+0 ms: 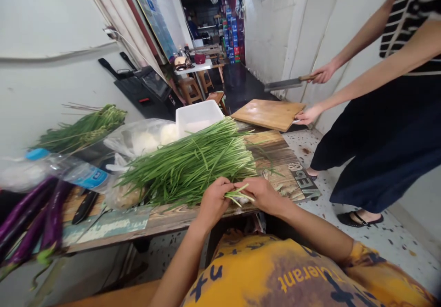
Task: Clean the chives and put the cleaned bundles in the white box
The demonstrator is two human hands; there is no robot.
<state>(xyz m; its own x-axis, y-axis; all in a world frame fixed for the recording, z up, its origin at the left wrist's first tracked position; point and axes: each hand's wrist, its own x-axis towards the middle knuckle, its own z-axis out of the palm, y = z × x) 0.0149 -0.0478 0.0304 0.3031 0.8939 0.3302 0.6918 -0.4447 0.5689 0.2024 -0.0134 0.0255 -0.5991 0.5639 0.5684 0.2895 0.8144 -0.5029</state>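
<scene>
Both my hands are close together at the near edge of the table, in front of a large pile of garlic chives (193, 160). My left hand (216, 202) is closed around a few loose garlic chive stems (235, 198), whose pale cut ends stick out to the right. My right hand (263, 194) pinches at the pale ends of those same stems, its fingertips curled in. The pile lies with its leaves to the left and its white ends to the right. My fingers partly hide the stems.
A co-worker on the right holds a cleaver (284, 85) and a wooden cutting board (267, 113) over the table's far end. Left on the table (113, 224) are eggplants (57, 210), a black-handled knife (85, 207) and a water bottle (77, 171). A white container (199, 114) stands behind the chives.
</scene>
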